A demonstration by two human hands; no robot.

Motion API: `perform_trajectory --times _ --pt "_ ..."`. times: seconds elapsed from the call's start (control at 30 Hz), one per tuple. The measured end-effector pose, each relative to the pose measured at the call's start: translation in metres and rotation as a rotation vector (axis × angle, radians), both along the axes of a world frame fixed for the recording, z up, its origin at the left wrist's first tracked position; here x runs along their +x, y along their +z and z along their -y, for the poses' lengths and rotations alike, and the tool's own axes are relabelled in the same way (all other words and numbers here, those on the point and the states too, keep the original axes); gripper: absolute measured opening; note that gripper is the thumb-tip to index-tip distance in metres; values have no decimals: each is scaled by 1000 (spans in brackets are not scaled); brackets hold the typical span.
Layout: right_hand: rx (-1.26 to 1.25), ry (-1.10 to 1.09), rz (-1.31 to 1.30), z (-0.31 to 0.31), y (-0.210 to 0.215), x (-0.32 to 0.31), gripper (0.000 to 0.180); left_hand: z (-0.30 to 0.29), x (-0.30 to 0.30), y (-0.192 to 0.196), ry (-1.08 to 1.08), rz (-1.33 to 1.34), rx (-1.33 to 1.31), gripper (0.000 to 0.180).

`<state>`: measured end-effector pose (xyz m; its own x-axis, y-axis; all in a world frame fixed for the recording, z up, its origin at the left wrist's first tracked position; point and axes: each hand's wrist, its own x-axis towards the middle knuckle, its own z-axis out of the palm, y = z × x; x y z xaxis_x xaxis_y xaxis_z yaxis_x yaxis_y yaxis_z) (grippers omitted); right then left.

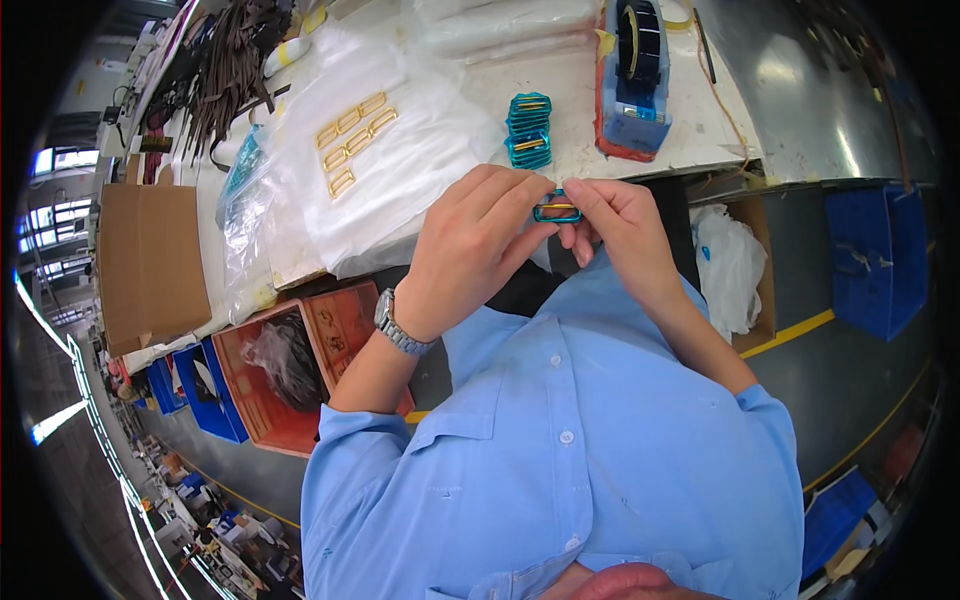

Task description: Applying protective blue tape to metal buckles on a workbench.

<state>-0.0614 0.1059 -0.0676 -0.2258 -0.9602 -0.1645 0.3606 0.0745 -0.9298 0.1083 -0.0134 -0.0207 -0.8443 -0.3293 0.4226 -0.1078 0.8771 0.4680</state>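
Note:
Between my two hands, just off the table's near edge, is a slide buckle [557, 213] with a teal frame and a gold bar. My left hand [478, 235], with a metal watch on its wrist, pinches the buckle's left end. On the other end are the thumb and fingers of my right hand [622, 228]. Beyond my hands, two stacks of similar teal buckles [528, 130] rest on the table. Gold slide buckles [357, 130] lie in short rows on a white plastic sheet [420, 160] to the left.
A blue and red tape dispenser [633, 110] stands at the far right of the table. Dark straps [228, 70] are heaped at the far left, and a cardboard piece [152, 265] stands nearer. Below the table are an orange crate [265, 385] and a box with a white bag [728, 270].

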Motion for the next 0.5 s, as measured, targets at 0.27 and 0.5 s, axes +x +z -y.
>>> perform_trajectory --times 0.27,0.5 --pt "97 26 276 9 -8 -8 45 17 -8 -10 36 25 -132 36" --pt "139 140 161 -3 -21 -8 41 45 -22 -24 175 -20 -201 33"
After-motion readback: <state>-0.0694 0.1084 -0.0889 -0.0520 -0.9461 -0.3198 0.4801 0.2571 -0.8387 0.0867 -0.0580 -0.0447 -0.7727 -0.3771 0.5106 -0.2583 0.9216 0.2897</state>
